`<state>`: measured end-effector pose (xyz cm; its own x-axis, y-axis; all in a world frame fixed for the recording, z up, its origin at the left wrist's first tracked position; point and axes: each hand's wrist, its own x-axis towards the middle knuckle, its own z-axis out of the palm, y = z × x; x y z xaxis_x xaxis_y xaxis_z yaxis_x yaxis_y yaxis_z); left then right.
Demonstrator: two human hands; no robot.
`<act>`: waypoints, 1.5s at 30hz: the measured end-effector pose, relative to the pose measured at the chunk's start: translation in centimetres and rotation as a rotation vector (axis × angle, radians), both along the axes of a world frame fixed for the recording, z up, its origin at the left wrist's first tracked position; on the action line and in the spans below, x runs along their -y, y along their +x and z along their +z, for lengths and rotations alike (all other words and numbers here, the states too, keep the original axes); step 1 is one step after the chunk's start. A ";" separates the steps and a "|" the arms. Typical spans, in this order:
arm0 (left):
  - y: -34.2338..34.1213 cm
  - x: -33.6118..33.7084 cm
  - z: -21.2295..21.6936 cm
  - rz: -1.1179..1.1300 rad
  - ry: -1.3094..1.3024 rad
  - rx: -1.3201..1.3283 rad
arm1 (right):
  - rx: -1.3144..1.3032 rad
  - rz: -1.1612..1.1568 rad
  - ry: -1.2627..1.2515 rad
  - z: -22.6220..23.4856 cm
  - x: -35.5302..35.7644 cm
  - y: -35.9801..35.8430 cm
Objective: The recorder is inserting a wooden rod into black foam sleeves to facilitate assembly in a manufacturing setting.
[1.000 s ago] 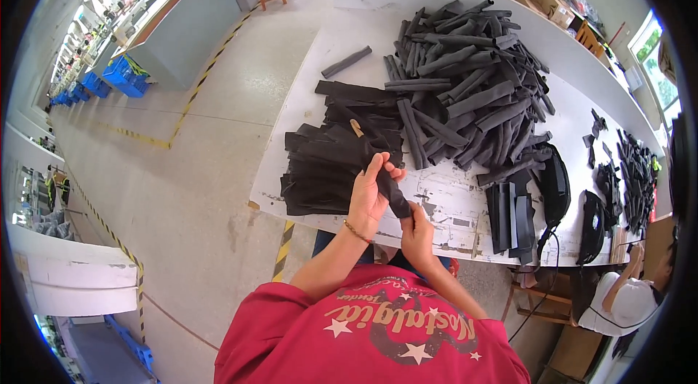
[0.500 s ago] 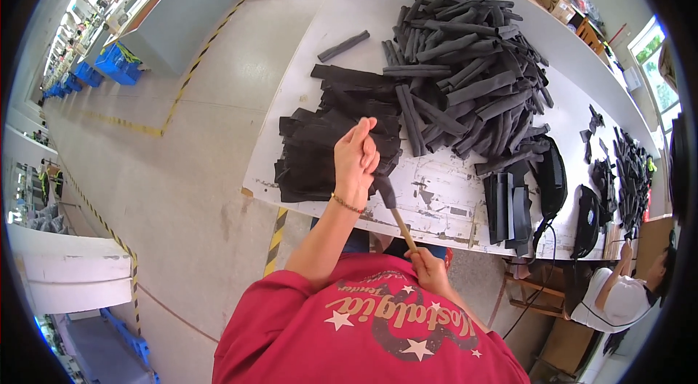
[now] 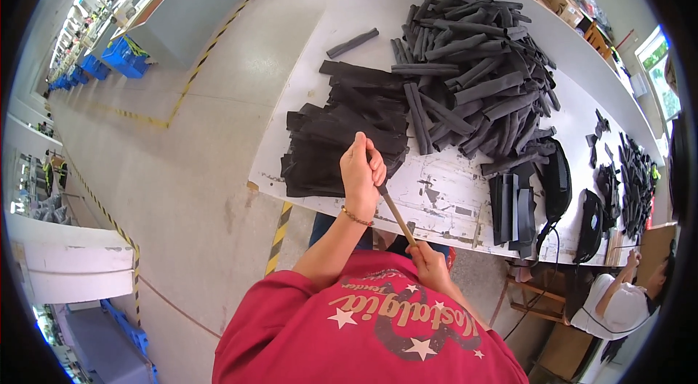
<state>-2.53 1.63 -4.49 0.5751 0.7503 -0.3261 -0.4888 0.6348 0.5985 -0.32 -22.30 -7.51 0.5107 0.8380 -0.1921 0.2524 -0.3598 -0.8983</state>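
My left hand, with a beaded bracelet at the wrist, is closed with curled fingers around a dark fabric tube; only a short end of the tube shows below the fingers. The fabric sits over the far end of a thin wooden stick. Close to my body, my right hand grips the stick's near end. Just beyond my left hand lies a stack of flat black fabric pieces.
A large heap of rolled dark fabric tubes covers the middle of the white table. One loose tube lies apart. Grey and black strips and black pouches lie rightward. Another person sits at right.
My left hand has come slightly nearer along the stick, and less dark fabric shows below it. My right hand keeps its grip. The whole view has shifted slightly.
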 end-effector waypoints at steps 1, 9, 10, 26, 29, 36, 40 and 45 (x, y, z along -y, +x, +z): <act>0.2 -0.3 0.0 0.009 -0.010 0.007 | -0.025 0.011 -0.010 0.3 0.3 0.1; 3.0 0.3 2.3 0.081 -0.213 0.032 | 0.050 -0.115 -0.029 2.2 1.8 0.4; 2.7 1.4 3.3 0.026 -0.265 0.092 | -0.045 -0.167 -0.121 2.5 1.5 0.8; -1.8 -11.8 2.9 0.351 0.123 0.251 | -0.293 0.061 -0.070 1.7 8.5 0.6; 1.2 -8.6 5.5 0.226 0.060 0.209 | -0.085 -0.221 0.031 3.5 5.0 2.9; 3.3 -0.2 1.0 0.036 -0.177 0.117 | 0.053 -0.271 0.495 4.3 -9.4 4.4; 1.4 -1.4 1.3 -0.074 0.299 -0.156 | -0.353 -0.322 0.482 5.8 -9.0 7.0; 1.2 1.3 -0.4 -0.753 0.761 0.019 | 0.130 -0.190 0.472 6.8 -10.6 8.4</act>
<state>-1.36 0.28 -4.92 0.9750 0.2020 0.0921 -0.1404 0.2398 0.9606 8.13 -11.69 -0.71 0.6564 0.7085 0.2593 0.3423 0.0266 -0.9392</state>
